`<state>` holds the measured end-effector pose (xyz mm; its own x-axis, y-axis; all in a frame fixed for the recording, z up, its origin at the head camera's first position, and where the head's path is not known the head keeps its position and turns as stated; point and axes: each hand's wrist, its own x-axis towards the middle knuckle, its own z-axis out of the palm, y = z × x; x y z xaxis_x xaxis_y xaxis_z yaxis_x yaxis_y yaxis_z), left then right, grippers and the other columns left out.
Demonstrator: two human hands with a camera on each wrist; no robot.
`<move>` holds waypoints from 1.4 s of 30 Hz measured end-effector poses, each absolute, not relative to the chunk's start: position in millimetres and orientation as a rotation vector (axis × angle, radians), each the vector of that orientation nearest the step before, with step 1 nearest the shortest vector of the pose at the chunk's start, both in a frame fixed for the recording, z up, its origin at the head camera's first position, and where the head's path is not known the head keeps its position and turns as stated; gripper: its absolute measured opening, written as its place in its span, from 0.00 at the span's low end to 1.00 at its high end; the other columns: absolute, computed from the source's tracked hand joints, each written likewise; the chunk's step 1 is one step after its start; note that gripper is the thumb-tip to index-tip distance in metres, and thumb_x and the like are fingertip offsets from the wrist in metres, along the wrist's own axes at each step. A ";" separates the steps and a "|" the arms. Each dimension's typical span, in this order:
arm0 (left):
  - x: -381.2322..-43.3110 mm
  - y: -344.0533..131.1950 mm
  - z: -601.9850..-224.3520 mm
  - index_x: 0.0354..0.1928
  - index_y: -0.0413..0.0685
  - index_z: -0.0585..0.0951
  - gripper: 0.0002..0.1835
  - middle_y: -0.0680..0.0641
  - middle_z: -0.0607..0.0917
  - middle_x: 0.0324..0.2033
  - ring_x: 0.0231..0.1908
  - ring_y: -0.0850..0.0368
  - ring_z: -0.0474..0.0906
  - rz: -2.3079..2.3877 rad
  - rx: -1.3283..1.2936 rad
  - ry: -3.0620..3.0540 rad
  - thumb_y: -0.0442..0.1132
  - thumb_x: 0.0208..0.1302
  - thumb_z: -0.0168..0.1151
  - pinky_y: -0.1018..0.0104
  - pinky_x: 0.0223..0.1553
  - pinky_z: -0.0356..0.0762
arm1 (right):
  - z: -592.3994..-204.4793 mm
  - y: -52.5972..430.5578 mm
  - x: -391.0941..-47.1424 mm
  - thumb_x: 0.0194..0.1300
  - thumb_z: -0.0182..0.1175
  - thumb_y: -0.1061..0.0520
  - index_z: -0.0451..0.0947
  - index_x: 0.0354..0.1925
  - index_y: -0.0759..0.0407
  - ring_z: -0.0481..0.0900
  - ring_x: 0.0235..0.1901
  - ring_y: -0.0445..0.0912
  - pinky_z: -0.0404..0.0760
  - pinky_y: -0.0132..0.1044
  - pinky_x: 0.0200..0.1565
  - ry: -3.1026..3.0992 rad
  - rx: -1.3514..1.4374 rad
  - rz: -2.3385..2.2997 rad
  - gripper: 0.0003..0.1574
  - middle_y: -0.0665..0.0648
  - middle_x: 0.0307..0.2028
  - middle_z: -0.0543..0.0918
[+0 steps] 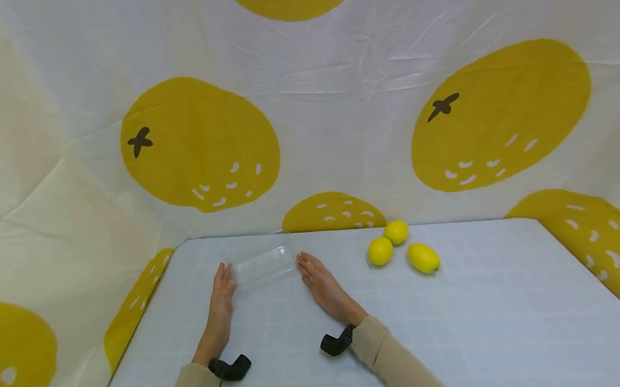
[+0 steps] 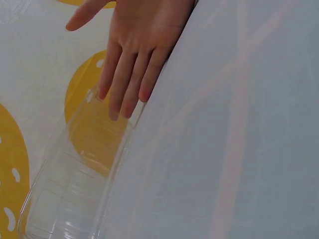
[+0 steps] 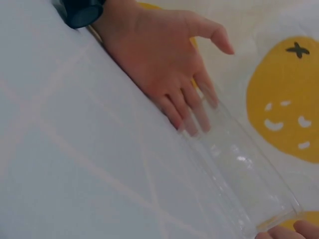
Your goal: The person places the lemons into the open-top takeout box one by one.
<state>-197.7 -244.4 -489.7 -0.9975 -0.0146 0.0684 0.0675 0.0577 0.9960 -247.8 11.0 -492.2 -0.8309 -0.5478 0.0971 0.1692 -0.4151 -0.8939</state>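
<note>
A clear plastic container (image 1: 263, 265) lies on the table between both hands, its lid or far wall see-through and hard to make out. At its left end, the left hand (image 1: 222, 294) has straight fingers against the side; in the left wrist view those fingertips (image 2: 114, 112) meet the container's edge. The right hand (image 1: 325, 286) lies along the opposite end. Seen from the right wrist, its fingers (image 3: 174, 107) are extended, some showing through the clear plastic (image 3: 239, 162), with the thumb spread away. Neither hand curls round the container.
Three yellow lemons (image 1: 380, 251) sit close together at the back, right of the right hand. A pale checked cloth covers the table (image 1: 485, 324). Behind it hangs a white sheet (image 1: 338, 133) printed with large yellow fruit. Both wrists wear black cameras (image 1: 231, 368).
</note>
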 end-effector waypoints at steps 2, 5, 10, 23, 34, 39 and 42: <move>-199.0 -244.4 -490.7 0.74 0.60 0.37 0.35 0.53 0.43 0.74 0.72 0.52 0.36 -2.099 -0.091 -2.266 0.52 0.72 0.37 0.34 0.63 0.31 | -491.2 15.1 -246.2 0.76 0.33 0.48 0.34 0.73 0.61 0.38 0.72 0.51 0.37 0.45 0.70 1.383 -0.526 -2.268 0.37 0.60 0.73 0.39; -200.9 -244.2 -491.1 0.74 0.64 0.38 0.33 0.53 0.43 0.74 0.72 0.50 0.37 -2.098 -0.140 -2.283 0.51 0.72 0.37 0.32 0.62 0.30 | -490.9 20.4 -244.1 0.76 0.33 0.48 0.34 0.73 0.61 0.38 0.72 0.50 0.37 0.45 0.70 1.392 -0.529 -2.271 0.37 0.60 0.74 0.39; -201.3 -243.7 -491.8 0.74 0.63 0.39 0.33 0.53 0.45 0.73 0.71 0.46 0.41 -2.082 -0.173 -2.322 0.51 0.72 0.38 0.30 0.61 0.29 | -492.7 27.5 -238.5 0.76 0.33 0.50 0.34 0.73 0.61 0.37 0.72 0.51 0.37 0.45 0.70 1.367 -0.526 -2.295 0.36 0.60 0.73 0.38; -198.9 -243.7 -495.5 0.74 0.49 0.45 0.31 0.46 0.55 0.71 0.69 0.46 0.52 -1.946 -0.385 -2.392 0.47 0.74 0.36 0.42 0.66 0.37 | -491.6 52.6 -223.4 0.76 0.31 0.51 0.32 0.73 0.62 0.35 0.72 0.52 0.36 0.47 0.69 1.393 -0.560 -2.276 0.36 0.61 0.73 0.36; -199.3 -229.6 -496.7 0.73 0.44 0.45 0.30 0.41 0.54 0.71 0.69 0.42 0.50 -1.936 -0.540 -2.360 0.42 0.73 0.36 0.86 0.58 0.45 | -491.2 75.7 -210.6 0.76 0.27 0.55 0.28 0.72 0.64 0.32 0.72 0.54 0.34 0.49 0.69 1.381 -0.621 -2.265 0.35 0.63 0.73 0.33; -198.4 -223.5 -497.1 0.74 0.44 0.44 0.30 0.41 0.52 0.71 0.69 0.43 0.48 -1.979 -0.587 -2.330 0.38 0.73 0.35 0.87 0.58 0.44 | -491.6 85.1 -205.2 0.75 0.26 0.56 0.27 0.72 0.65 0.30 0.72 0.55 0.33 0.50 0.69 1.381 -0.659 -2.252 0.34 0.64 0.73 0.31; -197.7 -219.7 -497.8 0.74 0.46 0.44 0.30 0.42 0.52 0.72 0.70 0.43 0.48 -1.962 -0.599 -2.341 0.36 0.73 0.35 0.86 0.58 0.44 | -491.0 90.2 -201.9 0.75 0.25 0.56 0.26 0.72 0.64 0.30 0.72 0.55 0.33 0.50 0.69 1.390 -0.667 -2.244 0.34 0.64 0.73 0.31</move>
<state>-197.7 -219.7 -497.8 -0.9256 0.2708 0.2646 0.3078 0.1314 0.9423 -201.9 90.2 -491.0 -0.7986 -0.5748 0.1787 0.0960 -0.4147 -0.9049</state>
